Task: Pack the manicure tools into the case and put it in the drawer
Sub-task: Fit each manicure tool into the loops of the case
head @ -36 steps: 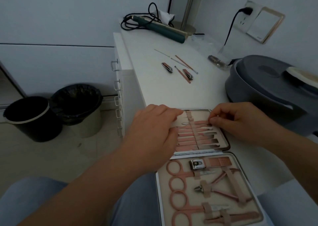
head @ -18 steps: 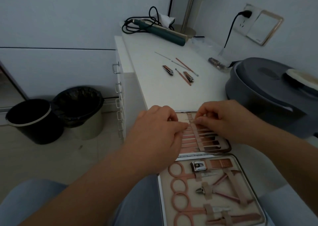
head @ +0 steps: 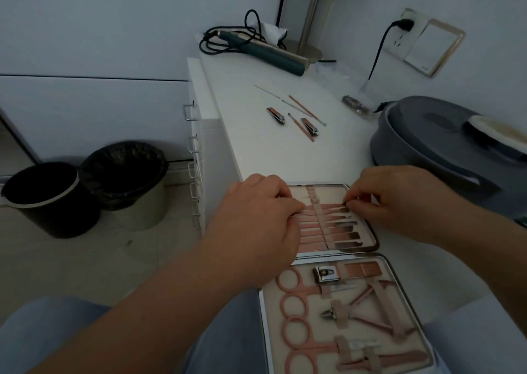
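An open manicure case (head: 373, 238) lies at the near edge of the white cabinet top (head: 256, 148). Its far half holds several pink tools under a strap, its near half scissors, nippers and a clipper. My right hand (head: 399, 202) pinches the end of a thin pink tool (head: 332, 209) lying across the strap in the far half. My left hand (head: 256, 217) rests on the case's left side, fingertips at the tool's other end. Loose tools (head: 296, 117) lie farther back: two clippers and several thin sticks.
A grey lidded basin (head: 445, 145) stands at the right. A hair iron with coiled cord (head: 256, 48) and a mirror stand (head: 308, 31) sit at the back. The cabinet's drawer handles (head: 189, 145) face left. Two bins (head: 85, 188) stand on the floor.
My right hand has gone left over the strap and come back to the right with the thin tool. My left hand has stayed on the case's left side.
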Demonstrator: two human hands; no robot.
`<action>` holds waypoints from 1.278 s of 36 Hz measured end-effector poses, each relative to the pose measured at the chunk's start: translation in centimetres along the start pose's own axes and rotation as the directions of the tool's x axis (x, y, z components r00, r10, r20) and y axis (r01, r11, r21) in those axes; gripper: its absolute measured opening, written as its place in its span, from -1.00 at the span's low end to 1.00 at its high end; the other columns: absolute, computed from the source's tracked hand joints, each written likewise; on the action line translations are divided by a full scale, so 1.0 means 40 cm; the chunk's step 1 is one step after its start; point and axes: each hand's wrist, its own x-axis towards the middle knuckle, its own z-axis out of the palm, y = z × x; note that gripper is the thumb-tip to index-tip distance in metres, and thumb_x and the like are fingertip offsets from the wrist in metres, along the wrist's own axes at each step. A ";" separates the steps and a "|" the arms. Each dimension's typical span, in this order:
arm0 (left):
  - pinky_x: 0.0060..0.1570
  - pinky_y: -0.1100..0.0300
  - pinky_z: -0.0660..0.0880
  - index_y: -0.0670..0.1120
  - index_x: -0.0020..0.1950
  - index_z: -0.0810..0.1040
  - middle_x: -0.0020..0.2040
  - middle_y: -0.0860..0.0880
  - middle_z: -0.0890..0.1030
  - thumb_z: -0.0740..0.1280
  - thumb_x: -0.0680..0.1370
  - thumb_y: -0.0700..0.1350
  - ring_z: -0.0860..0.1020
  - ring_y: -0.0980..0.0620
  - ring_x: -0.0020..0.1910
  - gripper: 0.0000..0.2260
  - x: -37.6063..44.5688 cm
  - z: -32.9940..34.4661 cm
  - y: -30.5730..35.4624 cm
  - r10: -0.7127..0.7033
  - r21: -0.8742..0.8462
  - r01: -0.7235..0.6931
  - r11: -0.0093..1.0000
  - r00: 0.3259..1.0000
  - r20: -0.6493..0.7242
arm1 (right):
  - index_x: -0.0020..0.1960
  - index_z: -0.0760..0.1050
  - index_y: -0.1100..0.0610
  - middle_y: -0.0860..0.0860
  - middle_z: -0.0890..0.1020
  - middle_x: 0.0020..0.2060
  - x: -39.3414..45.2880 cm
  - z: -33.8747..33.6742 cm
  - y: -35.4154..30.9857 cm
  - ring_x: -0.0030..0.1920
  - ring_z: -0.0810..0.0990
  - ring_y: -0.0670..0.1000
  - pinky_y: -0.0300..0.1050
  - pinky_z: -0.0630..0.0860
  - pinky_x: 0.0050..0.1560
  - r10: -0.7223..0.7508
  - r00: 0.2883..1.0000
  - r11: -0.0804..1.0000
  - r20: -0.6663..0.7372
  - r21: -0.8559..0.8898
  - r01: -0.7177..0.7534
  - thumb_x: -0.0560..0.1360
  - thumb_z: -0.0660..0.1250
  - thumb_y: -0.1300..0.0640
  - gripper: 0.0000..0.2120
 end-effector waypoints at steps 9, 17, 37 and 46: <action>0.01 0.10 0.37 -0.04 -0.03 0.64 -0.08 0.01 0.59 0.17 0.45 -0.06 0.49 0.00 -0.06 -0.73 -0.009 0.004 0.002 -0.026 -0.042 0.023 0.999 0.997 -0.074 | -0.01 0.55 -0.10 -0.24 0.42 -0.26 0.018 0.009 0.008 -0.25 0.39 -0.27 -0.44 0.26 -0.23 -0.070 0.997 0.998 0.021 0.005 0.070 0.48 0.20 -0.06 -0.82; -0.03 0.03 0.47 -0.06 -0.06 0.66 -0.11 -0.01 0.62 0.21 0.44 -0.09 0.52 -0.03 -0.10 -0.76 -0.011 0.002 0.006 -0.038 -0.075 0.031 0.997 0.996 -0.084 | -0.06 0.58 -0.05 -0.27 0.40 -0.30 0.010 0.016 0.003 -0.27 0.39 -0.30 -0.45 0.27 -0.22 -0.044 0.999 0.996 -0.009 0.081 0.045 0.45 0.24 -0.01 -0.83; 0.08 0.33 0.25 0.00 0.13 0.56 0.08 0.05 0.58 0.24 0.48 -0.06 0.46 0.11 0.08 -0.74 0.019 -0.048 -0.034 -0.104 -0.214 0.070 0.974 0.983 -0.151 | -0.17 0.52 -0.12 -0.18 0.55 -0.28 0.012 0.025 -0.012 -0.23 0.50 -0.20 -0.27 0.45 -0.19 0.092 0.994 0.955 -0.058 0.289 -0.072 0.43 0.32 0.06 -0.93; 0.05 0.45 0.24 0.00 -0.02 0.65 0.08 0.13 0.59 0.32 0.47 -0.16 0.45 0.20 0.09 -0.84 0.010 -0.017 -0.083 -0.103 -0.209 0.070 0.975 0.983 -0.151 | -0.20 0.46 -0.15 -0.22 0.53 -0.29 0.154 0.031 -0.033 -0.23 0.51 -0.20 -0.36 0.41 -0.22 0.246 0.949 0.879 -0.200 0.459 -0.131 0.46 0.29 0.03 -0.90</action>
